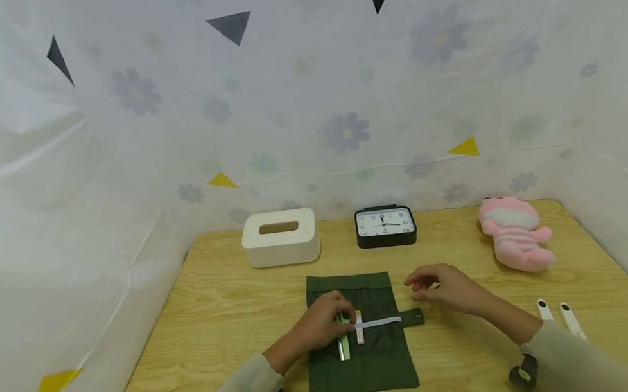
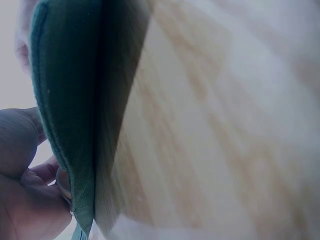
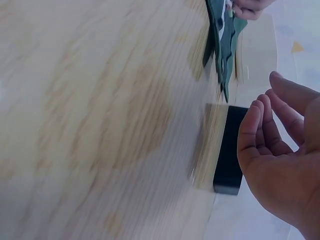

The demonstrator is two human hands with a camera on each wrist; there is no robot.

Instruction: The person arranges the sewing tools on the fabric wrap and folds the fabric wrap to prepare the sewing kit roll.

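A dark green fabric roll-up pouch [image 1: 363,374] lies unfolded on the table, with a snap tab [image 1: 412,317] on its right side. My left hand [image 1: 322,321] is over it, thumb and fingertips pinching the left part of a white elastic band [image 1: 383,322]. Beneath that hand lies a slim light-green and silver item [image 1: 345,347]; its upper part is partly hidden. A small pale pink item [image 1: 360,333] sits at the band beside the fingertips. My right hand [image 1: 446,284] hovers right of the pouch, fingers loosely curled, with nothing in it.
Behind the pouch stand a white tissue box [image 1: 282,248] and a black-framed clock [image 1: 385,226]. A pink plush toy [image 1: 513,238] lies at the back right. Two white handles [image 1: 570,319] with dark dots lie near the right sleeve, partly covered by it.
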